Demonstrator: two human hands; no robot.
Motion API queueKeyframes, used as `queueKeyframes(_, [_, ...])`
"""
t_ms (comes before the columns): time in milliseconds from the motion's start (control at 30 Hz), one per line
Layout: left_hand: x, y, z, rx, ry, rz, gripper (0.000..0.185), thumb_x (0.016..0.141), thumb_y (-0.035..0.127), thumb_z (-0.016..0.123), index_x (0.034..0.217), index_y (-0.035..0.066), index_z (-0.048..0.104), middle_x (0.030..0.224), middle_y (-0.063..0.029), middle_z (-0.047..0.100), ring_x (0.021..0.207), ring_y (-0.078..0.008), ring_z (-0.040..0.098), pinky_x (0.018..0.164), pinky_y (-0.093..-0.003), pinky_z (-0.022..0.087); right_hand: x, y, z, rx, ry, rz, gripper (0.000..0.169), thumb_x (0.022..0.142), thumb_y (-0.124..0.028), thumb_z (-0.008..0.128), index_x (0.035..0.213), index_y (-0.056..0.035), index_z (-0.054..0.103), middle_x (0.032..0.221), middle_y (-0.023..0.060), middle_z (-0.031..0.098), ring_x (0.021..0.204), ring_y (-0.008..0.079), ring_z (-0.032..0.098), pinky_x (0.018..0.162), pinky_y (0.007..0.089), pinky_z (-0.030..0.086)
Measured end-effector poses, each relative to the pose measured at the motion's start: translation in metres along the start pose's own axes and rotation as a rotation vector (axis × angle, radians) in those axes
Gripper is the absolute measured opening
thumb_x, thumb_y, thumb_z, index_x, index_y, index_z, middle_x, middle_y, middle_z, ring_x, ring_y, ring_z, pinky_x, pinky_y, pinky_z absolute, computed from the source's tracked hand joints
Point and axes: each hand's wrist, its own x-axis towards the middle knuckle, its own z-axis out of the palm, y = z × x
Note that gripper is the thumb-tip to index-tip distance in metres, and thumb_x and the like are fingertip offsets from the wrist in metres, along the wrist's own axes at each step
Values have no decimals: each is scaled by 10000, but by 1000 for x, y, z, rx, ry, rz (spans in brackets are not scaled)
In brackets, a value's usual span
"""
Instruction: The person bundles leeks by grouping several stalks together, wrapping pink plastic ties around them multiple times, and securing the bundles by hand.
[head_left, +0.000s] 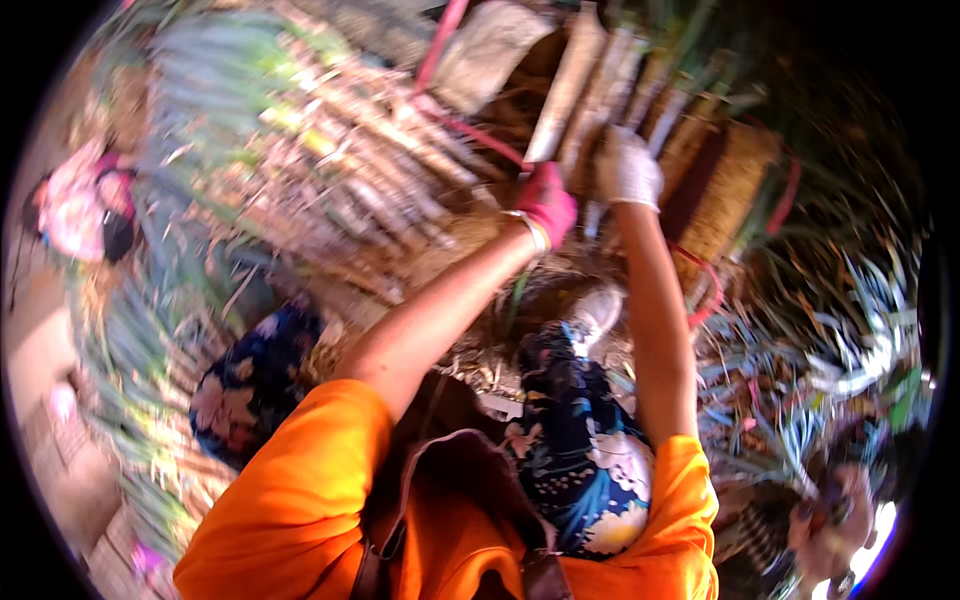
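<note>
My left hand, in a pink glove, is closed on a red strap that runs up and to the left. Beside it, my right hand, in a white knitted glove, rests at the lower ends of several pale plant stalks; blur hides whether its fingers grip anything. To the right of it lie a wooden block and a loop of red strap. Left of my hands lies a large pile of long stalks with green leaves.
More leafy plants lie at the right, and dry plant scraps cover the ground near my shoe. A person in pink is at the far left. Another person is at the lower right.
</note>
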Motion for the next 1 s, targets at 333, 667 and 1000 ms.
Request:
queueKeyframes(333, [-82,9,-214,-496,-476,-56,314,915,176,609,1195,41,560,1010,-64,619,855,-116,572,768,-271,494,-1,6,-25,376,111,-28,256,858,-264,567,990,-61,650,968,194,676,900,341,656,771,425,502])
queueKeyframes(667, [-175,-41,-437,-1063,67,-45,370,956,300,535,1236,58,546,1118,-91,639,946,-164,634,848,-337,536,-18,-232,-133,413,-480,-428,359,824,-271,588,1044,6,650,939,181,683,804,248,649,743,352,519])
queueKeyframes(1000, [-196,-57,-493,-1494,165,265,398,962,240,495,1249,-35,501,1195,-168,585,952,-206,599,916,-389,520,-87,-319,6,173,-233,-70,793,640,-467,744,1224,-1,477,1173,220,567,1077,349,560,905,408,469])
